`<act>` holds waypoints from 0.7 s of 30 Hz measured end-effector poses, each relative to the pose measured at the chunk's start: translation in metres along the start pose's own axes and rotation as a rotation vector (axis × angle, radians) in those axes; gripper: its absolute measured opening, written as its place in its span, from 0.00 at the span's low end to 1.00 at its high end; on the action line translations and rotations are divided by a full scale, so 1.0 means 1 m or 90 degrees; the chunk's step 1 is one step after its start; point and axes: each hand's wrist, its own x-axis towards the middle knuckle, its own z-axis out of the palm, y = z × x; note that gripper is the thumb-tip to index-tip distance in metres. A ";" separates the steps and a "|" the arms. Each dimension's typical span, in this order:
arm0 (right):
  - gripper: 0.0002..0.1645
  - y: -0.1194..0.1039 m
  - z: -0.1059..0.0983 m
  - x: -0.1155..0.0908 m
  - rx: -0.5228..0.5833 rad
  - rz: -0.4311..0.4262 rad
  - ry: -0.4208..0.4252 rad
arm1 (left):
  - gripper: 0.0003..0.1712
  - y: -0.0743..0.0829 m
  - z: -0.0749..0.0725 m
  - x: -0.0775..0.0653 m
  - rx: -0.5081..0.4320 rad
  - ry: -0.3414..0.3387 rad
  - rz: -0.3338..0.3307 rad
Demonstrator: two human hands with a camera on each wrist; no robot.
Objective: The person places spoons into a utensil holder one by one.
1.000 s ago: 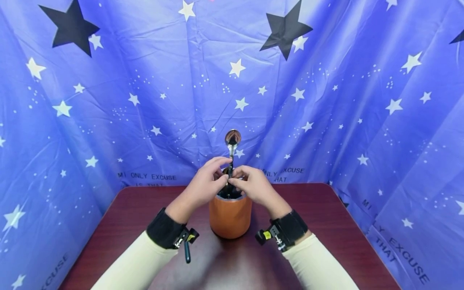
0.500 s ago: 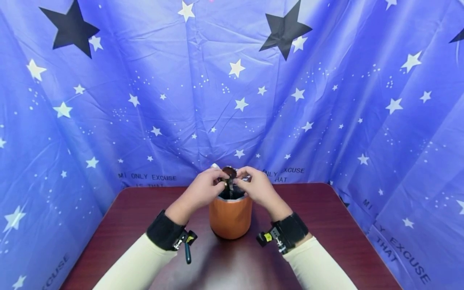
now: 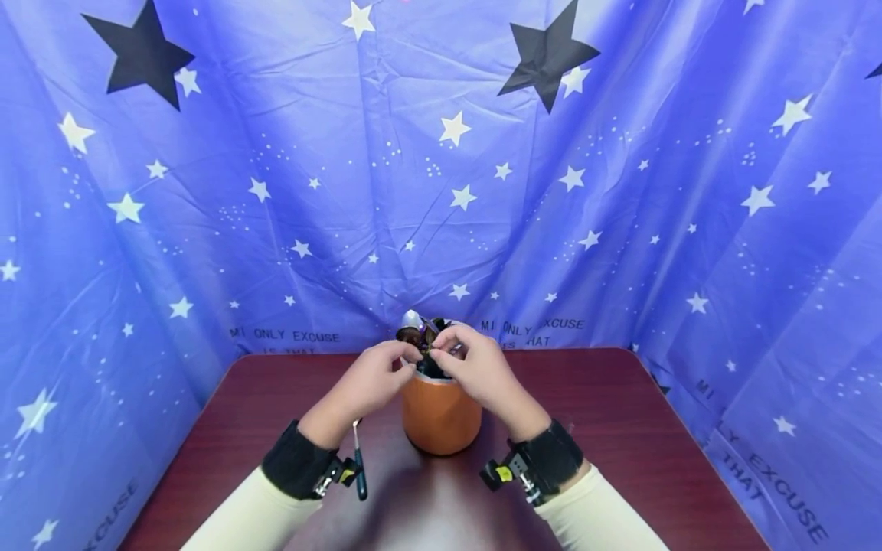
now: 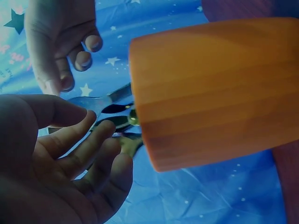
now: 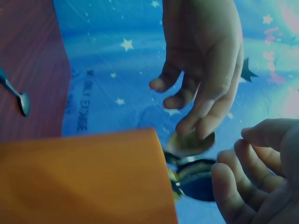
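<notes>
An orange cylindrical holder stands upright on the table, with several spoons in it, bowls up. My left hand is at the left of its rim, thumb and fingers loosely bent with nothing visible between them. On the other side, my right hand hovers beside the spoon bowls, thumb and forefinger apart. In the left wrist view, the left hand's fingertips overlap the spoon bowls; contact cannot be told. The right wrist view shows the right hand close to a dark spoon bowl.
A spoon with a dark teal handle lies on the dark red table, partly covered by the left wrist in the head view. Its bowl shows in the right wrist view. Behind the table hangs a blue star-printed cloth.
The spoon that stood tall between both hands has gone down into the holder. My left hand has let go and drawn back down-left; the right fingers have come off it.
</notes>
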 end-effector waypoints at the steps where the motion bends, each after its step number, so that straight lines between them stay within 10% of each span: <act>1: 0.04 -0.001 0.003 -0.002 0.008 -0.004 -0.011 | 0.10 -0.002 0.000 -0.002 0.000 -0.001 -0.002; 21: 0.04 0.017 0.078 -0.014 -0.100 -0.033 -0.170 | 0.07 -0.062 0.020 -0.054 -0.016 -0.021 -0.116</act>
